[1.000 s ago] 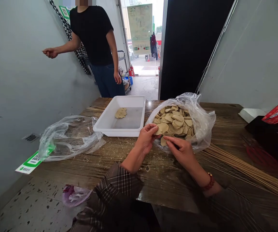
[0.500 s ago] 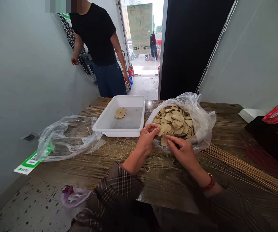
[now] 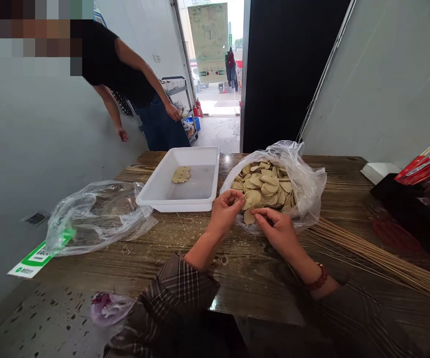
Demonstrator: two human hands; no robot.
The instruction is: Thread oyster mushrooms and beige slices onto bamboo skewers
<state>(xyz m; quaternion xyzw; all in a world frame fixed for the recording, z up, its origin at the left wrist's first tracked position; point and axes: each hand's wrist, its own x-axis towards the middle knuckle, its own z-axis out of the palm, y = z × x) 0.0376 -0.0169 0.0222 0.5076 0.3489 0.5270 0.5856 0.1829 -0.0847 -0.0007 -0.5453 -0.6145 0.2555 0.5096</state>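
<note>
A thin tan oval slice [image 3: 252,199] is pinched between the thumb and fingers of my left hand [image 3: 224,211]. My right hand [image 3: 277,231] is closed on a thin wooden skewer [image 3: 253,208], whose tip meets that slice. A second slice [image 3: 249,217] hangs just below, beside my right fingertips; whether it is threaded on the skewer I cannot tell. Right behind both hands lies an open clear plastic bag [image 3: 310,191] heaped with many similar slices [image 3: 269,181]. To the left, a white plastic tray [image 3: 177,205] has a small row of overlapping slices [image 3: 181,174] on its floor.
Loose skewers [image 3: 379,258] lie on the wooden table [image 3: 185,258] at the right, near a black box [image 3: 412,209] with red-wrapped sticks. A crumpled clear bag [image 3: 95,214] and a green-and-white card [image 3: 32,261] lie at the left. Beyond the table stands a person [image 3: 125,74].
The view has turned slightly right. My hands keep their hold, with the skewer tip now against the upper slice. The person behind the table has leaned over to the left.
</note>
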